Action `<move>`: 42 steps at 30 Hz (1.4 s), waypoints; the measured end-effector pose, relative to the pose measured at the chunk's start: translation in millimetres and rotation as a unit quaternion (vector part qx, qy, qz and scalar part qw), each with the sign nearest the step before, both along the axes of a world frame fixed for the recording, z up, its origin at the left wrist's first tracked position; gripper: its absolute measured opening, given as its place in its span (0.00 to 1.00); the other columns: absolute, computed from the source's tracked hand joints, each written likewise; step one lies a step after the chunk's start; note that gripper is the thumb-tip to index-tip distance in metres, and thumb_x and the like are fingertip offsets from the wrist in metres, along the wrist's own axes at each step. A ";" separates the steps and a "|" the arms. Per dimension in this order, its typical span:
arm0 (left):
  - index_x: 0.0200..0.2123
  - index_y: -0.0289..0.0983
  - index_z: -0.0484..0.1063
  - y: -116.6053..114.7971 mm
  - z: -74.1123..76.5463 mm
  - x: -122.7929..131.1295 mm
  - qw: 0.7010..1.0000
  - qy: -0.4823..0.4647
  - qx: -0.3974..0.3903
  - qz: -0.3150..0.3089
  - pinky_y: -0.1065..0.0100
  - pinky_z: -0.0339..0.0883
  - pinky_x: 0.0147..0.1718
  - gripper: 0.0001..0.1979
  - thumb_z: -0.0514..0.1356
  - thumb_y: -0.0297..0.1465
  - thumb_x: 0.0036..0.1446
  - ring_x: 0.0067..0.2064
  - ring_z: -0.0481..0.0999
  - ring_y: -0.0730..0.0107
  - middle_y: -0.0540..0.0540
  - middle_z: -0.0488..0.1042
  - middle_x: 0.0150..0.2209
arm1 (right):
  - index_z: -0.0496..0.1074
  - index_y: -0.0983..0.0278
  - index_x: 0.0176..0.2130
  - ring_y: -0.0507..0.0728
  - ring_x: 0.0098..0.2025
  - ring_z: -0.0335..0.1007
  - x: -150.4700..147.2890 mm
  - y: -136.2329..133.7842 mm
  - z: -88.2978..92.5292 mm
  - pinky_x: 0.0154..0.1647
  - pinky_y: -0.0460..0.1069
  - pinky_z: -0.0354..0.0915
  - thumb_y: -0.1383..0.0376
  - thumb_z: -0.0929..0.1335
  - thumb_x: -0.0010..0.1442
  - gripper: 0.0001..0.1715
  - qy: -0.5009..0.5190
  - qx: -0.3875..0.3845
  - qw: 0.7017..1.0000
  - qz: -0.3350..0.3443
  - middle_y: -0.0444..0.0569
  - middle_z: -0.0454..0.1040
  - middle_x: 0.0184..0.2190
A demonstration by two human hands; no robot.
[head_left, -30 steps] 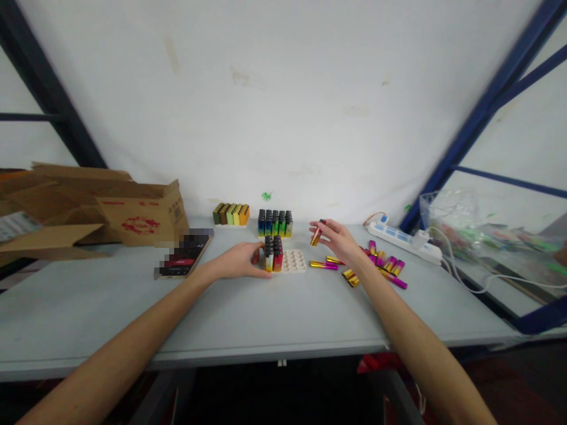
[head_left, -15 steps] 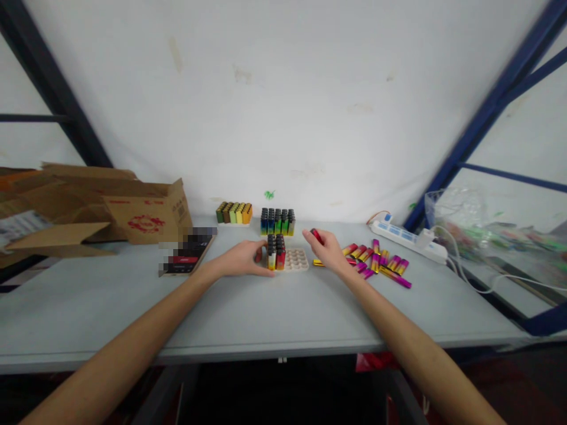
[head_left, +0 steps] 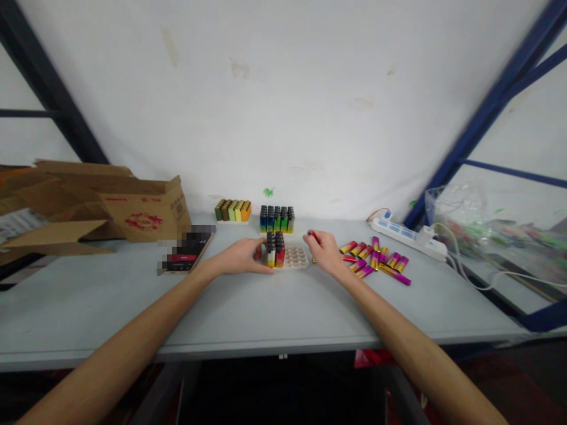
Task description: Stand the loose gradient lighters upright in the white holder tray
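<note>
A pale tray (head_left: pixel 295 258) with round holes lies before me on the table. Black-topped lighters (head_left: pixel 275 254), in white-yellow and red rows, stand upright in its left part; holes show on the right. My left hand (head_left: pixel 239 258) curls around the tray's left end, thumb along the front edge; a reddish patch by its fingers is too small to make out. Just right of the tray, my right hand (head_left: pixel 326 251) pinches a red lighter (head_left: pixel 313 235), mostly hidden by the fingers. Loose purple, red and gold metallic lighter-sized pieces (head_left: pixel 375 258) lie scattered beyond that hand.
Behind the tray stand a block of blue-green lighters (head_left: pixel 277 221) and a tray of green-to-yellow ones (head_left: pixel 233 211). Left are a dark flat device (head_left: pixel 188 251), partly blurred, and an open cardboard box (head_left: pixel 146 218). A power strip (head_left: pixel 407 238) with cables lies right.
The right hand has turned slightly, and the red lighter in it now points up more. The left hand stays at the tray. The whole view has shifted a little.
</note>
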State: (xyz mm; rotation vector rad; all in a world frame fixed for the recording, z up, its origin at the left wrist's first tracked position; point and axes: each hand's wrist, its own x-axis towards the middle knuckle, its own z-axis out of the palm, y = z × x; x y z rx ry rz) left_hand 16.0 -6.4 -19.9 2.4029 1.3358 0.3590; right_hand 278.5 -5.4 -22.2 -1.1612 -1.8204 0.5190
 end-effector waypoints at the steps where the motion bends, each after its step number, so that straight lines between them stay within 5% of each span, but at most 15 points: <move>1: 0.54 0.37 0.71 0.0 -0.1 -0.1 1.000 -0.001 -0.002 -0.001 0.66 0.63 0.32 0.41 0.66 0.60 0.44 0.35 0.76 0.58 0.46 0.78 0.36 | 0.55 0.60 0.21 0.50 0.24 0.51 0.3 0.3 -0.3 0.27 0.48 0.46 0.55 0.61 0.60 0.21 -0.003 0.001 1.000 0.001 0.39 0.52 0.19; 5: 0.53 0.37 0.71 -0.3 0.1 -0.4 1.000 -0.010 -0.005 -0.003 0.66 0.62 0.32 0.41 0.67 0.59 0.44 0.34 0.75 0.59 0.47 0.77 0.35 | 0.57 0.60 0.23 0.51 0.25 0.54 0.8 -1.0 0.6 0.29 0.48 0.49 0.50 0.61 0.64 0.24 -0.018 0.017 1.000 0.001 0.39 0.55 0.19; 11: 0.52 0.37 0.72 -0.2 -0.1 -1.2 0.999 -0.031 -0.005 -0.014 0.67 0.63 0.32 0.38 0.67 0.57 0.45 0.34 0.74 0.61 0.47 0.77 0.35 | 0.66 0.61 0.42 0.54 0.32 0.66 2.1 -0.5 -0.2 0.34 0.48 0.59 0.49 0.60 0.69 0.19 -0.031 0.022 0.998 0.051 0.44 0.71 0.30; 19: 0.53 0.37 0.73 -1.2 2.2 -1.8 0.999 -0.034 -0.011 -0.032 0.67 0.63 0.34 0.38 0.68 0.56 0.45 0.35 0.74 0.62 0.47 0.78 0.38 | 0.63 0.60 0.39 0.52 0.28 0.65 0.7 0.0 -2.4 0.33 0.47 0.60 0.50 0.57 0.72 0.19 0.000 -0.028 0.993 0.118 0.41 0.69 0.28; 27: 0.49 0.38 0.75 -1.1 1.4 -2.3 0.999 -0.032 -0.008 -0.021 0.66 0.63 0.33 0.36 0.68 0.56 0.43 0.34 0.74 0.61 0.48 0.77 0.34 | 0.55 0.60 0.23 0.50 0.25 0.52 -1.7 -2.8 0.0 0.28 0.48 0.48 0.44 0.61 0.66 0.30 -0.023 0.018 0.999 0.018 0.39 0.53 0.19; 31: 0.51 0.39 0.74 -3.4 3.8 -1.1 0.998 -0.044 -0.021 -0.027 0.67 0.63 0.33 0.36 0.68 0.56 0.44 0.35 0.74 0.61 0.49 0.77 0.35 | 0.51 0.60 0.20 0.49 0.23 0.47 -0.8 -1.5 -0.3 0.27 0.48 0.44 0.48 0.61 0.60 0.27 -0.007 0.011 1.000 -0.018 0.39 0.49 0.18; 42: 0.51 0.39 0.74 -2.4 3.1 -1.9 0.999 -0.036 -0.019 -0.024 0.67 0.63 0.32 0.37 0.68 0.57 0.44 0.34 0.74 0.62 0.49 0.77 0.34 | 0.52 0.60 0.20 0.50 0.23 0.49 -1.3 -2.7 1.5 0.27 0.48 0.45 0.53 0.60 0.59 0.22 -0.010 0.003 1.000 0.002 0.40 0.50 0.19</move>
